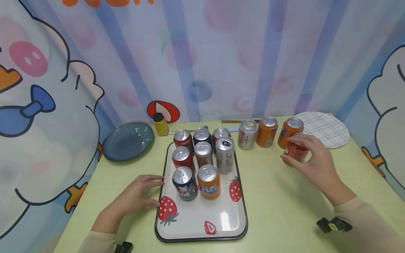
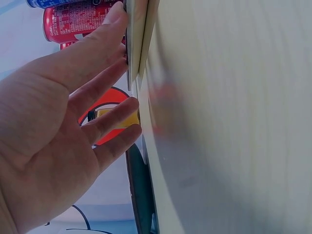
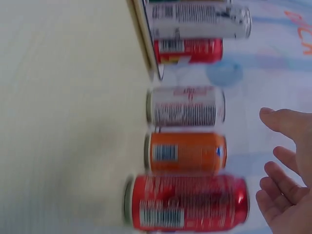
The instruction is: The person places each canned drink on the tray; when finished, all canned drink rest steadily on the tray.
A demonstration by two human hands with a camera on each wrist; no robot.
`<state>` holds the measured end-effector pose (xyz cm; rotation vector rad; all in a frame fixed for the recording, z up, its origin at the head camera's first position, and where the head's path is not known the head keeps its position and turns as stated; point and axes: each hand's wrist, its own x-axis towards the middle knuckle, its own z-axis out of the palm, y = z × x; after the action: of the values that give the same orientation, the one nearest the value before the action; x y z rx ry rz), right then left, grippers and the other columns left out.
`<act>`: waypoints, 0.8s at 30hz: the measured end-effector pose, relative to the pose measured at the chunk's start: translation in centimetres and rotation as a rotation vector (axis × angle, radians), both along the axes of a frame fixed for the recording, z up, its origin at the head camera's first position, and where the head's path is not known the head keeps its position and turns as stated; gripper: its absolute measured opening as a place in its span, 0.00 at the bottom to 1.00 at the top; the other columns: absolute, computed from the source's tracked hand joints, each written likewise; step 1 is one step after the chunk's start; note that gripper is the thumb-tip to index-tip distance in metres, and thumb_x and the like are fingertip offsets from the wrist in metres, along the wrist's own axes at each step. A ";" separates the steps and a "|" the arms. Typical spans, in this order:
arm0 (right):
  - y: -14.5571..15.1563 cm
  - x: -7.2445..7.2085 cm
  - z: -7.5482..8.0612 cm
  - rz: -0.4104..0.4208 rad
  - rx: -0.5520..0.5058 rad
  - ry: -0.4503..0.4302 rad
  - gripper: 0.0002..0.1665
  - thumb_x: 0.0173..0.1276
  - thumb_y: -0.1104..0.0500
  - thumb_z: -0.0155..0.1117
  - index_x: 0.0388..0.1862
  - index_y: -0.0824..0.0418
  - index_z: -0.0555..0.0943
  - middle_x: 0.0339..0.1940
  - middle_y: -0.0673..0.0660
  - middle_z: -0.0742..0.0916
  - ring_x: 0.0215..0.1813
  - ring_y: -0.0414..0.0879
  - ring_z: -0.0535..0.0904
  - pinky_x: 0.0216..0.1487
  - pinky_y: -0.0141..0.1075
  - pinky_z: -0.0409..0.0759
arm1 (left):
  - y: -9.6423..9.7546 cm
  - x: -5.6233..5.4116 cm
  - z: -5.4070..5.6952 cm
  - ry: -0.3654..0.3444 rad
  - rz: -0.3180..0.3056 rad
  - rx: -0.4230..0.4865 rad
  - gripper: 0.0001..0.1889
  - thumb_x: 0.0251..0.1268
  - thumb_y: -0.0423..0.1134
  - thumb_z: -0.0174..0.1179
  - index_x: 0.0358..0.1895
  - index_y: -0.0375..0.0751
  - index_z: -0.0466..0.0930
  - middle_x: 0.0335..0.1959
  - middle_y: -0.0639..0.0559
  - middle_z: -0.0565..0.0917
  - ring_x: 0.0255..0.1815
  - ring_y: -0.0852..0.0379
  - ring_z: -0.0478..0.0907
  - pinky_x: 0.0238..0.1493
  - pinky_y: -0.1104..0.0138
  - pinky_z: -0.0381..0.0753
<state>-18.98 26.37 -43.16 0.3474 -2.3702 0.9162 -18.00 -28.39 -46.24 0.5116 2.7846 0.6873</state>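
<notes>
My left hand (image 1: 134,196) is at the left edge of a white strawberry-print tray (image 1: 193,221), with its fingers fairly straight. In the left wrist view the thumb (image 2: 114,14) meets the tray's rim. Several soda cans stand upright on the tray, among them an orange can (image 1: 209,186) and a dark blue can (image 1: 186,186) in front. Over on the right, my right hand (image 1: 316,163) hovers at a red can (image 1: 295,153), thumb and fingers spread. The right wrist view shows a gap between that hand (image 3: 287,180) and the red can (image 3: 190,202).
Behind the red can stand a white-and-silver can (image 1: 247,135) and two orange cans, one (image 1: 267,133) beside the other (image 1: 286,131). A checked white plate (image 1: 329,130) lies at the back right. Back left are a dark plate (image 1: 121,144) and a yellow bottle (image 1: 161,128).
</notes>
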 end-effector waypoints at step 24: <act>6.6 -3.1 -1.8 -0.051 -0.059 -0.283 0.37 0.54 0.55 0.86 0.62 0.62 0.81 0.56 0.63 0.85 0.41 0.13 0.72 0.44 0.09 0.69 | -0.1 -0.1 -0.2 -0.004 0.005 0.002 0.35 0.49 0.51 0.81 0.65 0.53 0.83 0.73 0.52 0.76 0.77 0.38 0.66 0.76 0.36 0.65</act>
<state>-22.11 32.96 -44.99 0.1392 -2.5864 1.0692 -18.10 -28.49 -46.48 0.5027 2.7826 0.6916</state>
